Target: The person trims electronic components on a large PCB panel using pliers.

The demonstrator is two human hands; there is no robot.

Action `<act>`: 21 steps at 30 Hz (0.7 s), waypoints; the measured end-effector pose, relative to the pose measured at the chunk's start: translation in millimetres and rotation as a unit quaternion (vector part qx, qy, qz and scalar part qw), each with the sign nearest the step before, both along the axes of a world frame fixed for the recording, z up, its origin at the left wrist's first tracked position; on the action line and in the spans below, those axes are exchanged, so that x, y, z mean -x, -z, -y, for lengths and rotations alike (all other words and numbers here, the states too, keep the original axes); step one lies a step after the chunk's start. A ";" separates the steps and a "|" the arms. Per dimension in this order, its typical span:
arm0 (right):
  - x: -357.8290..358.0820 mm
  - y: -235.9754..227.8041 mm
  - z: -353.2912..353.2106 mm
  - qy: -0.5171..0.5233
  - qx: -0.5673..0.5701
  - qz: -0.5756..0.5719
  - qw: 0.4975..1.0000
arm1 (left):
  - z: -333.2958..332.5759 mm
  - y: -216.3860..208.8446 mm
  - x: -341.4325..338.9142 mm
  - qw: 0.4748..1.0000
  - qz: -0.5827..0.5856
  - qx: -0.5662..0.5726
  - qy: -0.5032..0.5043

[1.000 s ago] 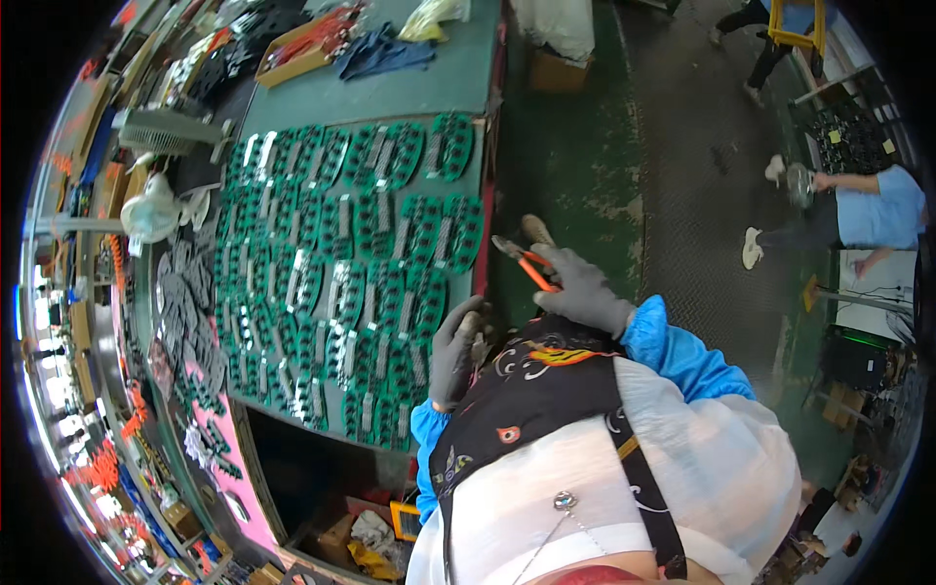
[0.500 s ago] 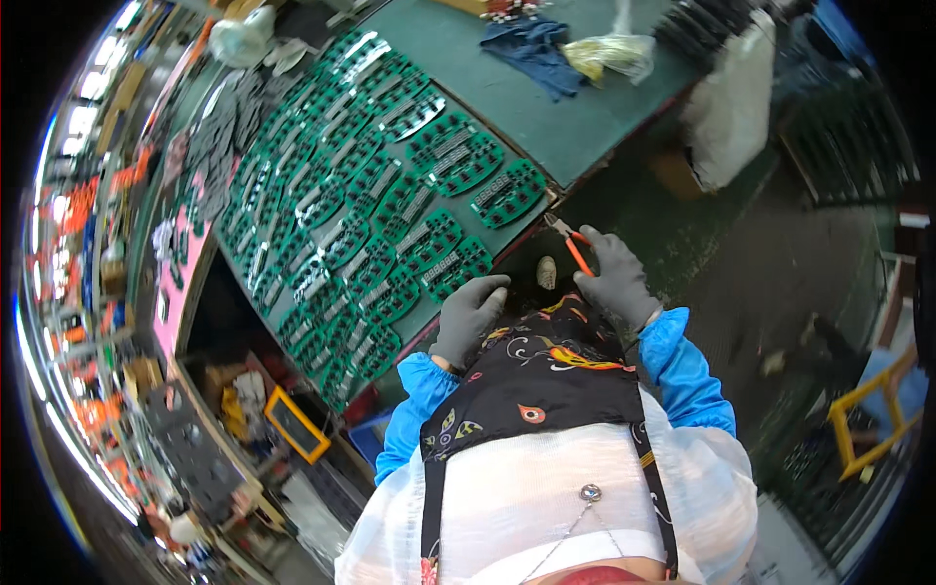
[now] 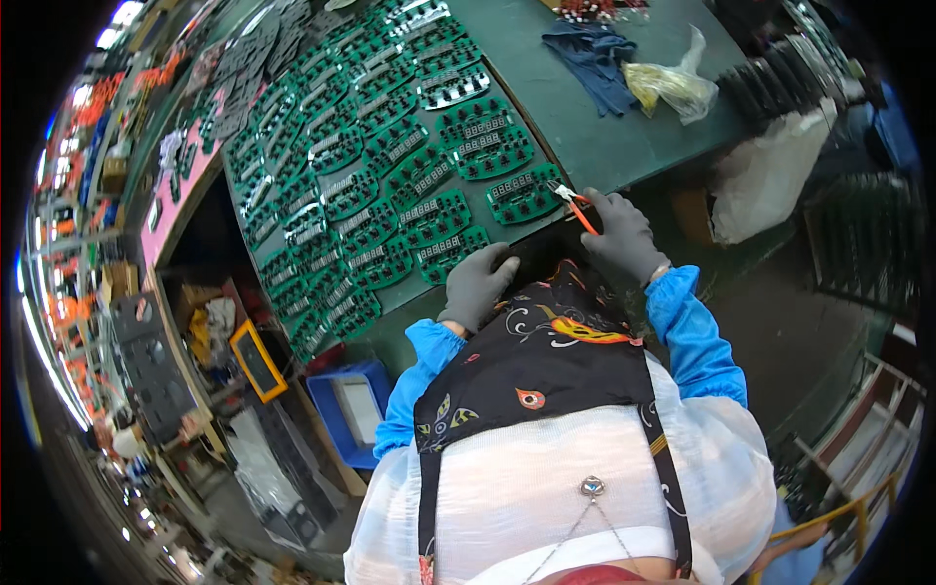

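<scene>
My right hand (image 3: 624, 234), in a grey glove, is shut on small orange-handled cutters (image 3: 581, 210) whose tip touches the near green circuit board (image 3: 525, 193). In the same kind of glove, my left hand (image 3: 475, 285) rests with curled fingers on the table's near edge, touching a green circuit board (image 3: 450, 255). Several rows of like green boards (image 3: 370, 166) cover the dark green table (image 3: 595, 136) ahead of both hands.
A blue cloth (image 3: 597, 60) and a clear bag with yellow contents (image 3: 673, 86) lie on the table's far right. A white bag (image 3: 765, 175) sits beyond the table's right edge. A blue bin (image 3: 351, 409) and a yellow-framed tray (image 3: 256, 359) stand below left.
The view has swung, so the table now lies more upright and to the left. Both hands have stayed at the near edge, the cutters still in my right hand.
</scene>
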State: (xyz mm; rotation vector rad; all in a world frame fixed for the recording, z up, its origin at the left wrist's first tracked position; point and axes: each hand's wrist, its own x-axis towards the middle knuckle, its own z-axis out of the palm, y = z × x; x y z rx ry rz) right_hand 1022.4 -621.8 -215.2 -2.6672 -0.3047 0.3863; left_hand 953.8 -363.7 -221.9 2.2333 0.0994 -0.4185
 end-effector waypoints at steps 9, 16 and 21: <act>-72.6 23.0 -16.6 -0.150 0.078 -0.061 0.984 | 55.3 41.0 -49.5 0.963 0.082 -0.232 -0.109; -62.1 35.9 -32.4 -0.122 0.108 -0.027 0.986 | 66.1 56.6 -69.6 0.946 0.052 -0.319 -0.040; -55.8 33.0 -38.9 -0.091 0.141 -0.031 0.985 | 54.7 70.8 -70.8 0.941 0.089 -0.326 0.003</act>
